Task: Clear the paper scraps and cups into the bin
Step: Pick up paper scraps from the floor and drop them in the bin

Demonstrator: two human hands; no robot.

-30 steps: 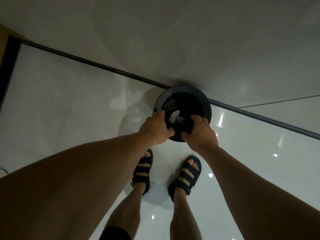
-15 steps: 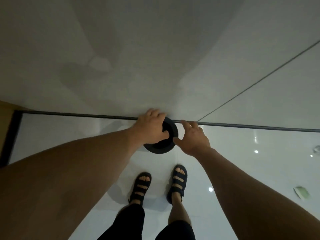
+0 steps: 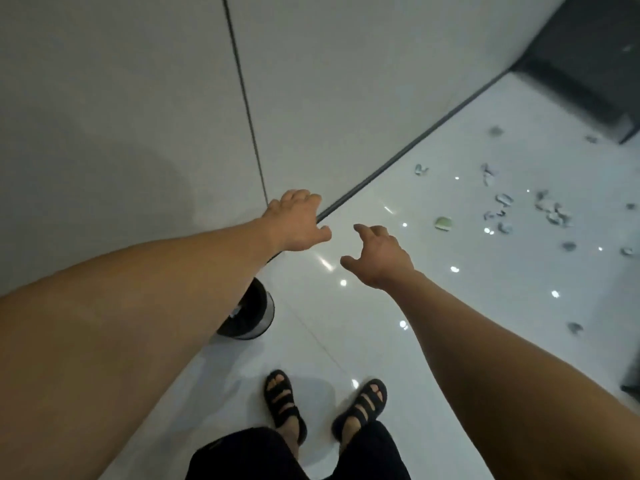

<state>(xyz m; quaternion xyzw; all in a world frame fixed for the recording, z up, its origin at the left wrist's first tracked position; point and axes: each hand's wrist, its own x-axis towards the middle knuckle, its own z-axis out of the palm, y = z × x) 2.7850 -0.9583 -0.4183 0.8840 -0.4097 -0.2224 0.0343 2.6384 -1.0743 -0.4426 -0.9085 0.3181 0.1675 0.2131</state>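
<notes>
Seemingly between loads: left hand (image 3: 298, 220) and right hand (image 3: 377, 258) empty, fingers loosely curled. Bin (image 3: 254, 317) beside the wall (image 3: 138, 98); paper scraps (image 3: 557, 216) strewn across the floor (image 3: 450, 323), well apart. Next: walk over, stoop, gather.

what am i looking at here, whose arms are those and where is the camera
No machine here: a person wears a camera on the head, looking down, so the two bare arms are their own. The left hand and right hand reach forward, both holding nothing. A dark round bin stands on the glossy white floor, partly hidden by the left forearm. Paper scraps and a pale green piece, perhaps a cup, lie scattered to the right. The feet wear dark sandals.
</notes>
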